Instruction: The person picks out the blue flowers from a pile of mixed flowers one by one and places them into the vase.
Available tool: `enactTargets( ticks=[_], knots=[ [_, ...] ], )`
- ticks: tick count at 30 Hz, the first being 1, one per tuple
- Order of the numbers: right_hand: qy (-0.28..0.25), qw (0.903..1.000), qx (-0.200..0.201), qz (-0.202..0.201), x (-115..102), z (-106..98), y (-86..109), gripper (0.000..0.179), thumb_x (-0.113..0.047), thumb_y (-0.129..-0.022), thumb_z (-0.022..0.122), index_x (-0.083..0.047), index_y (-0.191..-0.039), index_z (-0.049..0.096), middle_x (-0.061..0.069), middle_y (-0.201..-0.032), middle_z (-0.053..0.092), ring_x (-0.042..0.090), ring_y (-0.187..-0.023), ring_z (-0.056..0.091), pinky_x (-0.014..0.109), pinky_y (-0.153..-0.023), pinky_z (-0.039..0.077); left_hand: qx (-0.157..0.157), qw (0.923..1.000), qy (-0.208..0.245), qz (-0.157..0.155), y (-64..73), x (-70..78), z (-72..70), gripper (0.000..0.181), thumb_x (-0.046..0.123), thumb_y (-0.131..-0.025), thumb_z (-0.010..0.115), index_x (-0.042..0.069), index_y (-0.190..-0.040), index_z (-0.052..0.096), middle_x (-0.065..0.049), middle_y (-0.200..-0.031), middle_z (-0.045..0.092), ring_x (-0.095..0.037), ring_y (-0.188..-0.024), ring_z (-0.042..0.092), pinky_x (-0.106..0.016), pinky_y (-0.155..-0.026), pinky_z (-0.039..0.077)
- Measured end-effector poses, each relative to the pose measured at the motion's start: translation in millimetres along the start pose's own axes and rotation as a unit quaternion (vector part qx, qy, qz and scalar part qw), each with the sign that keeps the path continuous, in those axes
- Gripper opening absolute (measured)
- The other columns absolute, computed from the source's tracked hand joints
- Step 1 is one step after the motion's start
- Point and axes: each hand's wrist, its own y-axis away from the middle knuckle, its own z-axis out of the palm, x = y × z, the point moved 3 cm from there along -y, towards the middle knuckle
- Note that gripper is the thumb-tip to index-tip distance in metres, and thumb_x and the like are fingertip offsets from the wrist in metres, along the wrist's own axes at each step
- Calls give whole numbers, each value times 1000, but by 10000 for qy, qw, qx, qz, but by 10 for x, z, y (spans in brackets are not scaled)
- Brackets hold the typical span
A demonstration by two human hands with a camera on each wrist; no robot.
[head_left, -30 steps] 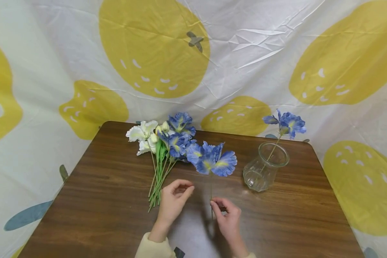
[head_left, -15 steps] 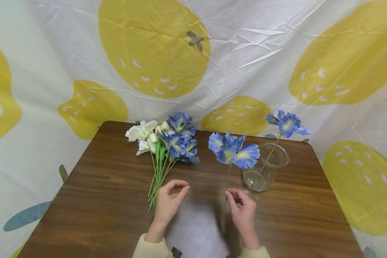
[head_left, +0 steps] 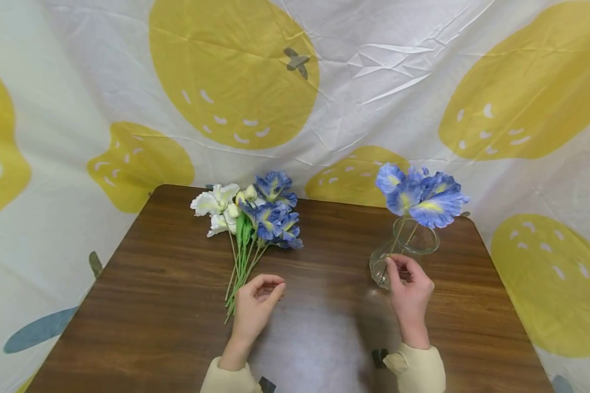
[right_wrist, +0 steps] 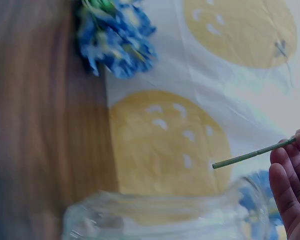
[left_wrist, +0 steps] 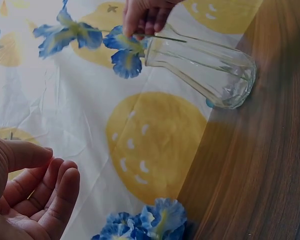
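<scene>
My right hand (head_left: 413, 289) pinches the thin stem of a blue artificial iris (head_left: 404, 197) between thumb and fingertips. Its bloom overlaps the iris standing in the clear glass vase (head_left: 377, 265), mostly hiding that one in the head view. The held stem's cut lower end (right_wrist: 227, 162) shows free in the right wrist view, above the vase's mouth (right_wrist: 155, 197). My left hand (head_left: 255, 305) hovers over the table with relaxed, loosely curled fingers and holds nothing; thumb and fingers (left_wrist: 66, 192) show in the left wrist view. It is nearest the lying stems.
Left of centre lies a bunch of artificial flowers: blue irises (head_left: 270, 218), white blooms (head_left: 216, 202) and several green stems (head_left: 243, 273). The brown wooden table (head_left: 142, 295) meets a white cloth with yellow fruit prints (head_left: 236, 71) at its back edge.
My right hand has carried the blue iris rightward and away from me, from the table's middle up to the vase. The left hand has drifted slightly left.
</scene>
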Motion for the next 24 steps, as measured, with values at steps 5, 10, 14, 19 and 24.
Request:
enactTargets(
  ticks=[5,10,14,19,24],
  knots=[
    [6,9997,237,-40,89,-126,-224,3,11,-78,67,11,-81,66,1,-69,62,-13,-62,53,3,-55,43,20,10000,-22,-45,0,-7,-1,5,-10,-79,67,-9,-84,66,-19,-77,66,-10,-64,62,-20,-60,54],
    [135,9986,455,-214,50,-193,-406,4,10,-78,67,12,-81,66,10,-70,64,-16,-65,52,2,-58,42,11,10000,-13,-87,3,-13,-4,6,-10,-79,68,-9,-84,65,-19,-77,66,-8,-63,62,-19,-60,54],
    [235,9975,633,-204,63,-222,-549,5,8,-79,67,12,-82,66,22,-73,64,-16,-67,52,2,-60,41,-3,10000,-19,-85,8,-8,-8,6,-10,-79,67,-10,-85,65,-20,-77,66,-8,-64,62,-20,-60,54],
    [259,9964,802,-124,125,-229,-702,7,6,-81,67,12,-83,66,21,-74,65,-15,-65,52,3,-60,41,12,10000,-19,-42,15,4,-15,6,-10,-79,67,-10,-85,65,-21,-78,65,-8,-64,62,-20,-60,54],
    [372,9953,879,-133,163,-224,-806,8,6,-81,67,13,-83,65,25,-74,64,-17,-64,51,3,-60,40,33,9999,-9,-134,14,-6,-27,6,-10,-79,67,-10,-85,65,-21,-78,65,-8,-64,62,-21,-61,54]
  ],
)
